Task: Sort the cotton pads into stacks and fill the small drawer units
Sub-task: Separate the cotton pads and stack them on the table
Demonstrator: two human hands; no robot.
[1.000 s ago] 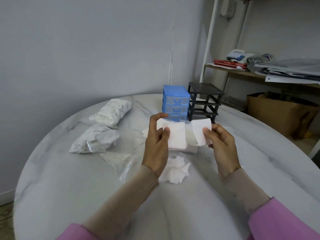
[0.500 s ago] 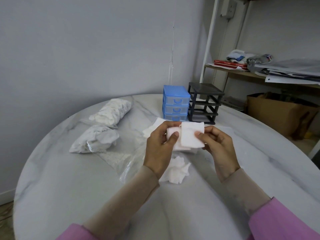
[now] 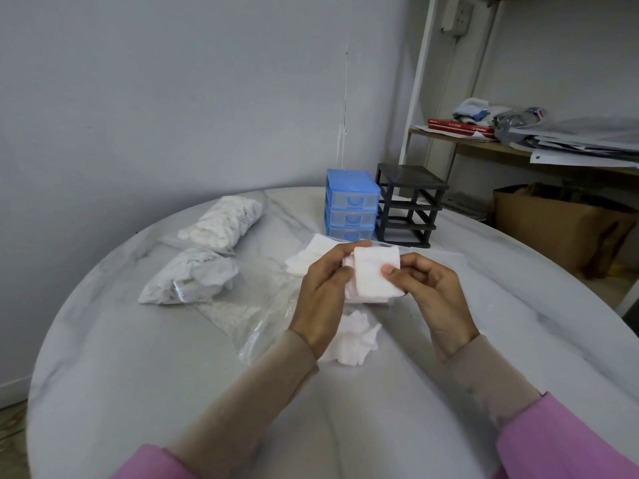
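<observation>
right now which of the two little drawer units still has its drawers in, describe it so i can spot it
At the far edge of the round marble table, two small units stand side by side. Take the left one, the blue drawer unit: its clear drawers are in, while the black frame beside it stands empty.

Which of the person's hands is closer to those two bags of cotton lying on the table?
Left. The left hand is just right of the nearer bag, with loose clear plastic between them. The right hand is farther right, beyond the stack of pads both hands hold.
</observation>
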